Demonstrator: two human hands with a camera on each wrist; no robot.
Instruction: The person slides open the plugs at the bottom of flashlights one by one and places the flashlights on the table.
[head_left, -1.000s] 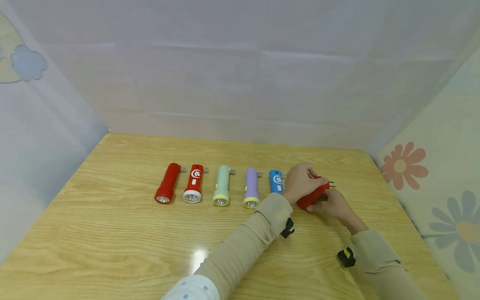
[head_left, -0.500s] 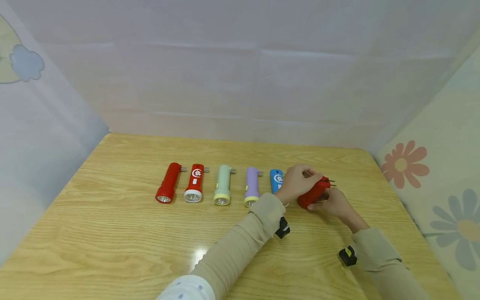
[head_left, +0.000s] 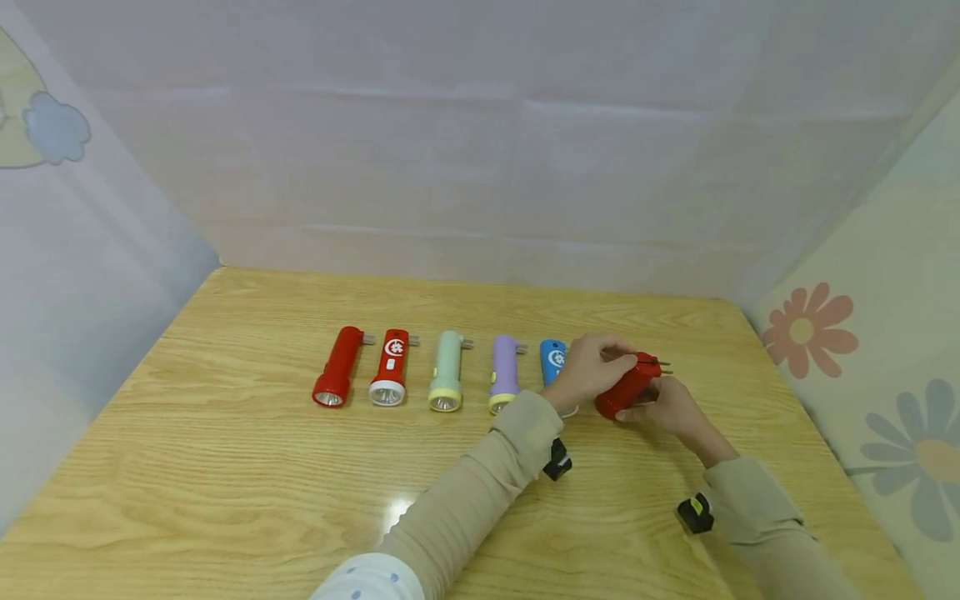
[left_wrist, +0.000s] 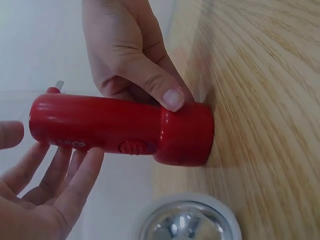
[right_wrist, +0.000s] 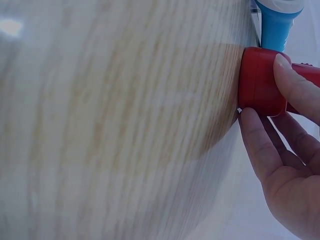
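Observation:
A red plug-in flashlight (head_left: 625, 392) stands lens end down at the table's right side, tilted in the head view, two metal prongs sticking out at its top. Around its wide head my right hand (head_left: 667, 408) holds it, with the thumb (right_wrist: 295, 82) on one side and fingers on the other. My left hand (head_left: 588, 371) is at the upper part; in the left wrist view its fingers (left_wrist: 75, 185) extend along the body while the thumb (left_wrist: 10, 134) stands apart from the tail. Just left is a blue flashlight (head_left: 553, 358), partly hidden by my left hand.
Leftward in a row lie a purple flashlight (head_left: 504, 362), a green flashlight (head_left: 447, 362), a red flashlight with a white rim (head_left: 392, 371) and an all-red flashlight (head_left: 341, 367). Cloth walls (head_left: 480, 183) enclose the wooden table (head_left: 262, 492) at the back and sides.
My left hand has drawn back to the left, its thumb coming off the red flashlight's top and uncovering more of it. My right hand has stayed almost still on the flashlight's head.

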